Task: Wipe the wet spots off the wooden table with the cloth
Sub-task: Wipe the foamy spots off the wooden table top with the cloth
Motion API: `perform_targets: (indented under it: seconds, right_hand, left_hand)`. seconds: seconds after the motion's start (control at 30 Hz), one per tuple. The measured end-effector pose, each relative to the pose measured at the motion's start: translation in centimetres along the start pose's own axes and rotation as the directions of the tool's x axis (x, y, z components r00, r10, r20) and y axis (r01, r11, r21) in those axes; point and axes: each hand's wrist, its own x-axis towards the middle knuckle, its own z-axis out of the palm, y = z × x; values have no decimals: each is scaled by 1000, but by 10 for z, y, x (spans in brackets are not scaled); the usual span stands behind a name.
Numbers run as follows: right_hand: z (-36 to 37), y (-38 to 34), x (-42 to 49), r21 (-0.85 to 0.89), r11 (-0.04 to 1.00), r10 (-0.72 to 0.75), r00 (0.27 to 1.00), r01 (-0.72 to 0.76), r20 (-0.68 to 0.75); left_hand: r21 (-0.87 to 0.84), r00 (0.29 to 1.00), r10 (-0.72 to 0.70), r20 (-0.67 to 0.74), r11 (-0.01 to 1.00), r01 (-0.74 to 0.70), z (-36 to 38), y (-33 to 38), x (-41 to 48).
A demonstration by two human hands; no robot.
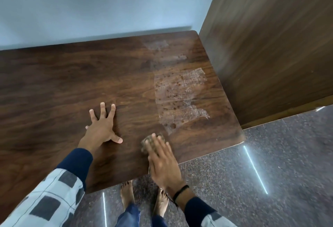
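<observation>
Head view: dark brown wood-grain table [54, 82] sits vs pale blue wall [90, 1], w/ tall brown wooden panel [270, 46] at its right end. Whitish smeared wet patch w/ dark droplets [180, 90] runs down the right part of the table top, from far edge toward the near side. Its lower tip ends just beyond the cloth.

Small brownish bunched cloth [144, 148] lies on the table near the front edge, right of centre, under right hand [162, 162]. Right grip: fingers straight, close together, palm down, pressing cloth onto the wood, not curled round it. Flat press prob. keeps the cloth in full contact for a swipe.

Left hand [103, 124] lies flat on bare wood left of the cloth, apart from it. Left grip: fingers splayed wide, holding nothing. Looks like a brace for leaning over the table. Neither hand covers the wet patch.

Judgement: wiping stage, most of the patch not yet cleared. Next stroke likely needs to go away from the body, into the patch.

Also: black band [180, 193] on right wrist, bare feet [127, 193] on speckled grey floor [288, 154] below the table edge.
</observation>
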Motion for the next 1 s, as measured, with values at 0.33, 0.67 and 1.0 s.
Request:
perform_targets:
  seconds: [0.33, 0.67, 1.0]
  right_hand:
    - [-5, 14, 12, -59, 979, 186, 976, -194, -117]
    - [-31, 59, 34, -98, 995, -6, 1000, 5, -2]
    - [-34, 74, 20, -168, 953, -239, 967, 251, 88]
  left_hand:
    - [-3, 1000, 7, 12, 1000, -7, -1, 1, 1]
    - [9, 1000, 2, 23, 1000, -2, -1, 3, 1]
    - [7, 1000, 8, 22, 1000, -8, -3, 2, 3]
